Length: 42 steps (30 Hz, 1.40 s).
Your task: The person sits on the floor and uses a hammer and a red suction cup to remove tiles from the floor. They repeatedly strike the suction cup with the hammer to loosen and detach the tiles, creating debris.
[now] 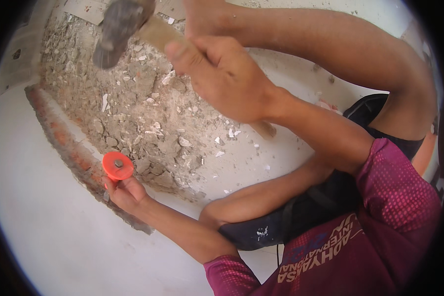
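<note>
Chisel (117,166), topped by an orange hand guard, stood against the broken brick edge, the left hand (126,193) wrapped closed around its grip. Above, the right hand (221,78) clenched a wooden-handled hammer (119,29), its blurred head raised over the rubble (148,113).

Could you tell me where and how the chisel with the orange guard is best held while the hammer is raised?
Grip the chisel on its shank below the orange guard disc, from the side, as the left hand does. The disc appears to shield the fingers from the hammer in the right hand.
</note>
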Available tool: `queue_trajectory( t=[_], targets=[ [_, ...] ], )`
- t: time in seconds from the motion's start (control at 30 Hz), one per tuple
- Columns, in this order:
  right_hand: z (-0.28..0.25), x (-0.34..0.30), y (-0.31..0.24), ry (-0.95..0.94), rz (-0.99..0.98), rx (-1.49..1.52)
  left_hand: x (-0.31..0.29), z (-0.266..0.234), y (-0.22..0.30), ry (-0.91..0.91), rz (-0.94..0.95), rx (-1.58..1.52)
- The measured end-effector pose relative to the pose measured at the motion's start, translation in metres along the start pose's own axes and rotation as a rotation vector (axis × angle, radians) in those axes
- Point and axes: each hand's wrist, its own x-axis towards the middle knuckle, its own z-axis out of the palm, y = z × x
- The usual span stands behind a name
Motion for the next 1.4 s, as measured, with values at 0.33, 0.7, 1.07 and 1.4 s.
queue_trajectory(
  t=[0.33, 0.7, 1.07, 1.4],
  targets=[
    [0.058, 0.014, -0.024, 0.427, -0.096, 0.793, 0.005, 0.004, 0.018, 0.075, -0.032, -0.188],
    [0.090, -0.001, 0.016, 0.029, -0.081, 0.018, 0.012, -0.004, 0.023, 0.085, -0.032, -0.236],
    [0.119, -0.033, 0.068, -0.347, 0.193, -0.173, 0.019, -0.002, 0.020, 0.032, -0.060, -0.236],
    [0.013, 0.008, -0.027, 0.072, -0.015, -0.160, -0.005, 0.013, -0.008, 0.043, -0.080, -0.197]
  ],
)
